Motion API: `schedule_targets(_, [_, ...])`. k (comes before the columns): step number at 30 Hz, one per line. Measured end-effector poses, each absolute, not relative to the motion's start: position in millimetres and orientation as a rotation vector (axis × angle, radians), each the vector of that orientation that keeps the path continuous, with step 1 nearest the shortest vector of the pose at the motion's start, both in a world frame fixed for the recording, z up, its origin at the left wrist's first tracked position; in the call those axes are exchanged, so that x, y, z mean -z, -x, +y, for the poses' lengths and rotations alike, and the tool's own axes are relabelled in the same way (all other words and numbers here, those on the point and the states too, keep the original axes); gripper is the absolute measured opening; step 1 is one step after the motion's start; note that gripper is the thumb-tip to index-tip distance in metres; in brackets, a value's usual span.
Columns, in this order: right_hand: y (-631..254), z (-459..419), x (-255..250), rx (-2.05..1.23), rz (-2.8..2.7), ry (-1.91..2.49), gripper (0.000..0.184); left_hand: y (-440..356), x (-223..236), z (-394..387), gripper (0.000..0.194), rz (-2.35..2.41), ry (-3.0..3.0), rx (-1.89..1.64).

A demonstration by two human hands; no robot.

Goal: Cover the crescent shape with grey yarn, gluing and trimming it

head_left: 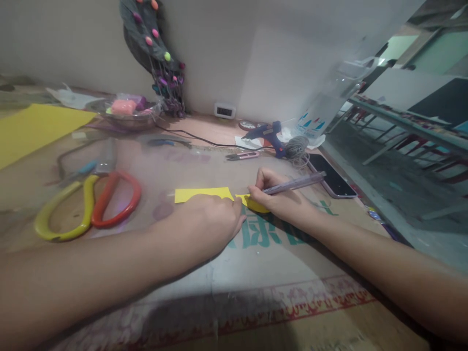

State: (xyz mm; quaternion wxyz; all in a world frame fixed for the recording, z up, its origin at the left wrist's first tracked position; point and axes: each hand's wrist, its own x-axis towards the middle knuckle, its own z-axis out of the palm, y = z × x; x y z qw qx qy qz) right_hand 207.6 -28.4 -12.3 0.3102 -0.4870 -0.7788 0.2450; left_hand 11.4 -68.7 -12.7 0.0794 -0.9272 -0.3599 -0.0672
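My right hand (278,195) is closed around a pen (298,183), its back end slanting up to the right. Beneath that hand lies a small yellow paper piece (256,204) with a curved edge. My left hand (214,219) has its fingers curled together, with the fingertips at the left edge of this small piece; the exact grip is partly hidden. Just behind the left knuckles a yellow paper strip (193,194) lies flat, partly covered by the hand. The pen's tip is hidden by the right fingers.
Large scissors (87,204) with yellow and red handles lie left. A yellow sheet (40,131) and a bowl (127,119) are behind them. Farther back sit thread snips (243,156), a blue glue gun (268,134), grey cord (298,150) and a phone (332,178).
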Motion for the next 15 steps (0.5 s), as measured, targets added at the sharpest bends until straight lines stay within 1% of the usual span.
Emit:
schedule_targets(3, [-207.1,-29.6,12.4,-0.702,-2.007,1.257,0.026,-12.3,13.1,-68.3,0.026,-1.089,2.75,0.136])
schedule_targets(6, [-207.2,-31.2,11.8,-0.749,-1.995,1.23,0.027,-12.3,13.8,-67.8,0.028,-1.079,2.745,0.156])
schedule_targets(10, [-208.1,-32.8,10.4,-0.728,-2.031,1.227,0.027,-11.7,14.9,-67.2,0.028,-1.059,2.742,0.185])
schedule_targets(15, [-208.1,-33.6,10.2,-0.768,-2.063,1.235,0.027,-10.3,16.3,-66.4,0.027,-1.037,2.72,0.111])
